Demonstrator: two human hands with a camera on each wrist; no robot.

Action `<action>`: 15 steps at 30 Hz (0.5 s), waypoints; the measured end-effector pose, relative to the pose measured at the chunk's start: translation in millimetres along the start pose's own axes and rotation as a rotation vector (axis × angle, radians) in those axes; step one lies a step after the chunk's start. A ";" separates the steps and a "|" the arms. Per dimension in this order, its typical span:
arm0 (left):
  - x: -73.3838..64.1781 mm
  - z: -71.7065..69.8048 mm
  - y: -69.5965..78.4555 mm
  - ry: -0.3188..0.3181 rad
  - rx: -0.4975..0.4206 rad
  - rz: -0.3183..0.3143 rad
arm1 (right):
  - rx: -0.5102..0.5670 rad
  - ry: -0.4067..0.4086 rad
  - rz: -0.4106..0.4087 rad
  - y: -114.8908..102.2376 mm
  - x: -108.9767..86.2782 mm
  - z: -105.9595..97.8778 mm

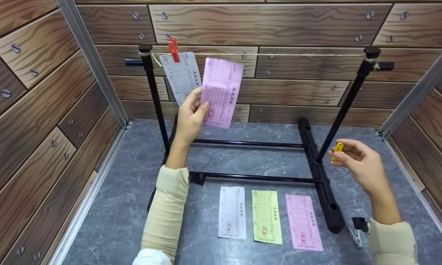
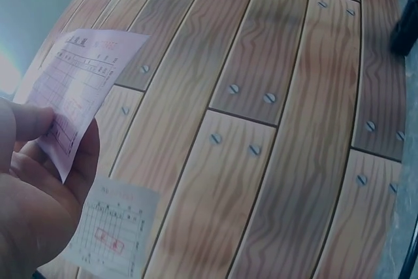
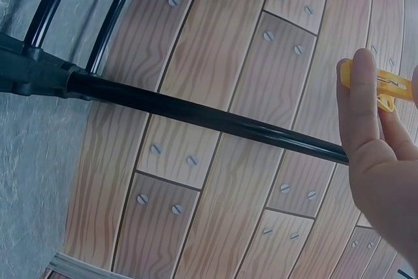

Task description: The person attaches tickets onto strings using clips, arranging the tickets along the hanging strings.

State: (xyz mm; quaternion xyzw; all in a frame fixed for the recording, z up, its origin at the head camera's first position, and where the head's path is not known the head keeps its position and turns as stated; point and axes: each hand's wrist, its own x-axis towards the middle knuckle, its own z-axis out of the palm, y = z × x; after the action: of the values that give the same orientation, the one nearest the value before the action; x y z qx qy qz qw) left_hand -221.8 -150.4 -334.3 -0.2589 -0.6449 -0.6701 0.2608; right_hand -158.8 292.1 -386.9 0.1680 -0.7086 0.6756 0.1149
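At the left, a black post of a standing frame holds one end of a string that runs across to a matching post at the right. Near the left post, a red clip fastens a white slip to the string; the slip hangs at a tilt. Just in front of it, the left hand pinches a printed pink slip by its lower left edge, holding it up, slightly bent. Below, on the gray marbled tabletop, lie a second white slip, a yellow slip and another pink slip, side by side and apart. Farthest right, beside the right post, the right hand grips a small yellow clip between thumb and fingers.
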 end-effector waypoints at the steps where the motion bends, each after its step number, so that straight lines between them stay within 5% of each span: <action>1: 4.0 0.4 0.2 0.003 -0.013 -0.005 | -0.004 -0.005 0.000 -0.1 0.4 0.3; 8: 24.9 4.9 -2.6 0.051 -0.091 -0.070 | 0.003 -0.032 0.004 -2.9 3.6 5.7; 15: 28.2 9.6 -11.6 0.128 -0.142 -0.163 | -0.021 -0.042 0.004 -8.1 9.3 15.9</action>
State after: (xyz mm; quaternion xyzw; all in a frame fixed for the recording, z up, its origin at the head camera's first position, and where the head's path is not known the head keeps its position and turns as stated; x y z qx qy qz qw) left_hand -250.2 -141.0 -323.2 -0.1803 -0.5967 -0.7483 0.2269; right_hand -163.1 275.3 -376.8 0.1797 -0.7183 0.6645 0.1005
